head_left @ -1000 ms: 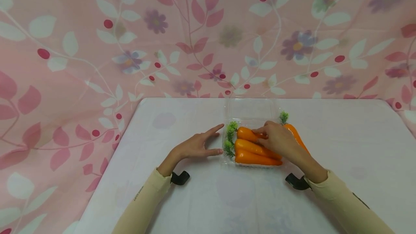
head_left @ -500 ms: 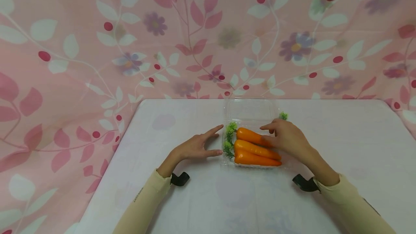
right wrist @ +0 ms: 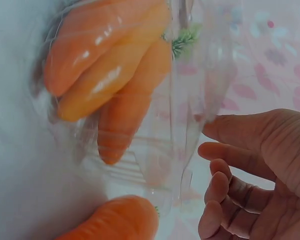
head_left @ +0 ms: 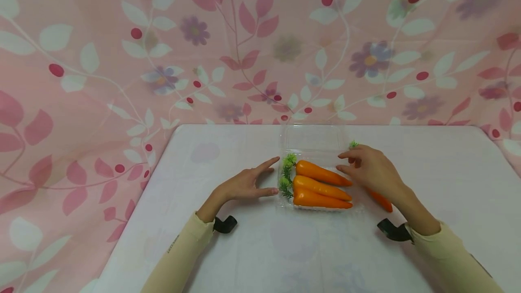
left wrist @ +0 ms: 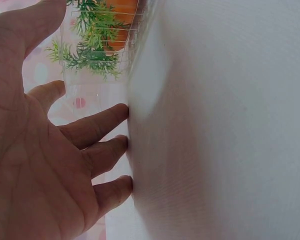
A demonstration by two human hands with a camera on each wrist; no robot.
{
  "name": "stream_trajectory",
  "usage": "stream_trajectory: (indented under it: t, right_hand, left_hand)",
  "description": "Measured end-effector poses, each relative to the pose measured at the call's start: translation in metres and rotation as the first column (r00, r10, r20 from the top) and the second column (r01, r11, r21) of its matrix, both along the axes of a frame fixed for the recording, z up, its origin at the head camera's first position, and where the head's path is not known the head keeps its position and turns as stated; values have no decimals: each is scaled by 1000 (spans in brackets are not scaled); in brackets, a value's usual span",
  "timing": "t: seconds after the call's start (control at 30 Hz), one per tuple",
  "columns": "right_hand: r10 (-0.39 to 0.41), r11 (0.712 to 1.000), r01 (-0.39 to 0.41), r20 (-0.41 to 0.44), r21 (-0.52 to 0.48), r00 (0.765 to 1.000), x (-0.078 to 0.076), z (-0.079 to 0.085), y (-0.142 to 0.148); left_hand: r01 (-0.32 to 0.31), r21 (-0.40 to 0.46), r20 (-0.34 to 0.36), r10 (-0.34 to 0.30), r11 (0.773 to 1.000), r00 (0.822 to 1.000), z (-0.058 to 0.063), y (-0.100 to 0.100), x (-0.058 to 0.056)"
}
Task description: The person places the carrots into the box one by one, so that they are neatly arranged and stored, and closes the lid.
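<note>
A clear plastic clamshell box [head_left: 356, 206] lies with its lid [head_left: 312, 137] folded back. Three orange toy carrots sit inside it: a back carrot [head_left: 319, 173], a middle carrot [head_left: 324, 187] and a front carrot [head_left: 319, 199], green tops to the left. My left hand [head_left: 240, 183] spreads its fingers and thumb beside the box's left side; in the left wrist view its fingertips [left wrist: 121, 111] touch the tabletop. My right hand [head_left: 372, 166], fingers bent loosely and holding nothing, hovers at the box's right side. It partly hides a loose carrot [head_left: 382, 201].
The loose carrot's green top [head_left: 354, 144] shows behind the right hand. Its orange body [right wrist: 125, 220] lies near the box in the right wrist view. A white cloth [head_left: 252, 248] covers the table. Behind hangs a pink floral curtain [head_left: 260, 58].
My right hand has let go of the back carrot in the box and moved right, off it. The back carrot's tip now shows. The left hand has stayed in place.
</note>
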State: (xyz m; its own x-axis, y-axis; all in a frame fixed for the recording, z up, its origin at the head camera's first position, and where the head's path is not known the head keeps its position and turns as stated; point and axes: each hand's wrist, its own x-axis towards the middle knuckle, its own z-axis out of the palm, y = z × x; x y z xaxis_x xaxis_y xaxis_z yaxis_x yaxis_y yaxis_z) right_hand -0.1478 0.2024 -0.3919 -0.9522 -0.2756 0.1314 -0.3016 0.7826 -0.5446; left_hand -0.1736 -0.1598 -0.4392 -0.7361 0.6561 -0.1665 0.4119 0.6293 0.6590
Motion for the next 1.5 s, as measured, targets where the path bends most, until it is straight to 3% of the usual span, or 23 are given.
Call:
stream_trajectory:
  t: [0.8,1.5]
  right_hand:
    - [-51,998,54,-82,30,995,6,-6,30]
    - [-89,995,90,-40,41,995,7,-12,45]
  left_hand:
    - [3,5,3,-3,1000,1000,2,0,2]
    - [5,-15,-6,-5,1000,1000,2,0,0]
